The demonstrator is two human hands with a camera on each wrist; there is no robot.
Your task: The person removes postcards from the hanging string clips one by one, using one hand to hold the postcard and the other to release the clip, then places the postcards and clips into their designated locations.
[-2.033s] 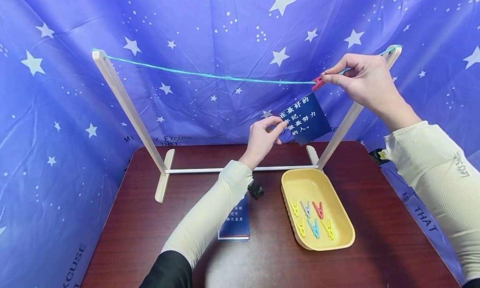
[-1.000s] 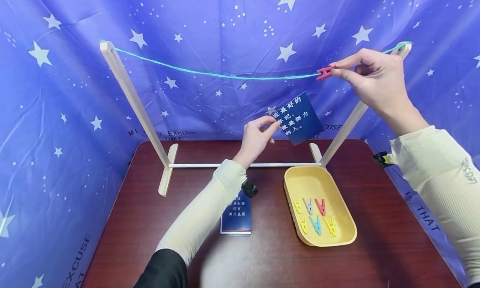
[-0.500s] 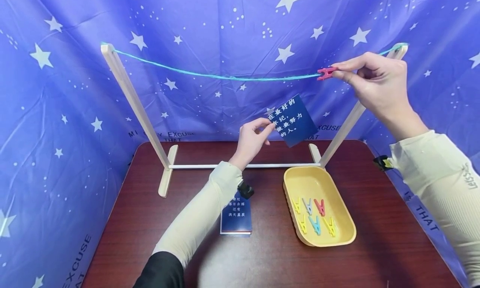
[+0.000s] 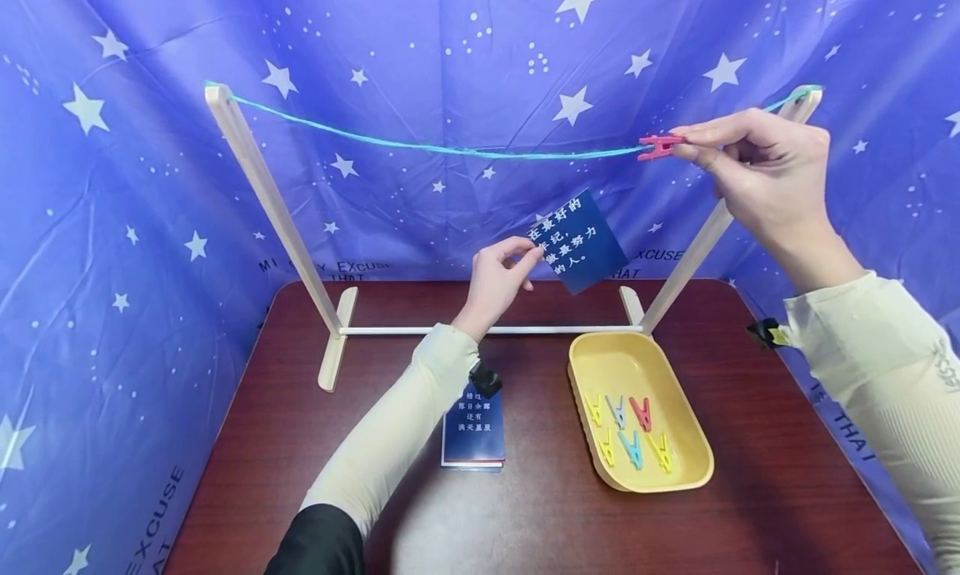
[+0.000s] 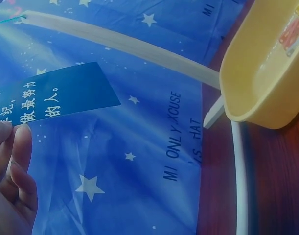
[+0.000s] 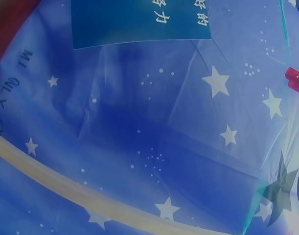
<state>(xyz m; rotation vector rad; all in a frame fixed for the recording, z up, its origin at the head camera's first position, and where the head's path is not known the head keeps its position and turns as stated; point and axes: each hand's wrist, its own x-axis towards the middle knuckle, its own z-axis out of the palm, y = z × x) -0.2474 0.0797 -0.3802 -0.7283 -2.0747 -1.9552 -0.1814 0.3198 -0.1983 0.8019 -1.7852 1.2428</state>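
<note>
A dark blue card (image 4: 581, 242) with white characters hangs in the air, pinched at its left corner by my left hand (image 4: 501, 268); the card (image 5: 51, 93) and the fingertips (image 5: 14, 147) also show in the left wrist view. My right hand (image 4: 750, 162) pinches a red clothespin (image 4: 658, 147) on the teal string (image 4: 420, 148), near the right wooden post (image 4: 712, 217). The card is below the clothespin and apart from it. In the right wrist view the clothespin (image 6: 297, 81) peeks in at the right edge and the card (image 6: 139, 19) lies along the top.
A wooden rack with a left post (image 4: 262, 192) and a white base bar (image 4: 487, 331) stands on a dark red table (image 4: 300, 475). A yellow tray (image 4: 675, 475) holds several coloured clothespins (image 4: 630, 433). A stack of blue cards (image 4: 472, 433) lies by my left forearm. Starry blue cloth surrounds the table.
The card came off the red clothespin; my left hand carried it down and to the left. My right hand stayed on the string with the clothespin, lifting it slightly.
</note>
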